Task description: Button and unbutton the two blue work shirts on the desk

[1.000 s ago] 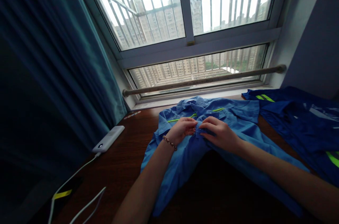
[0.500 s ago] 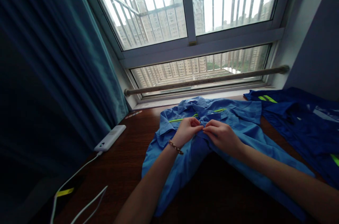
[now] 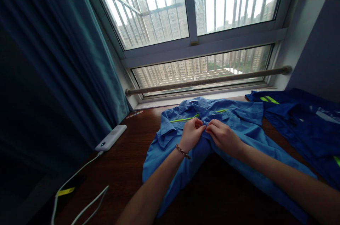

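Note:
A light blue work shirt (image 3: 239, 120) with bright yellow-green piping lies spread on the dark wooden surface, its collar toward the window. Over its front, my left hand (image 3: 191, 133), with a braided bracelet at the wrist, pinches the fabric between thumb and fingers. Close beside it, my right hand (image 3: 223, 135) also pinches the shirt's front edge, the fingertips of both hands nearly meeting. Whatever small part of the shirt sits between the fingertips is too hidden to make out.
A darker blue garment (image 3: 294, 118) with yellow-green strips lies at the right. On the left, a white power bank (image 3: 111, 138) with a white cable (image 3: 77, 174) rests near the blue curtain (image 3: 87, 58). A metal rail (image 3: 207, 82) crosses the window behind.
My left hand has shifted slightly to the right and its wrist has turned a little. My right hand stays almost in place; both still pinch the shirt.

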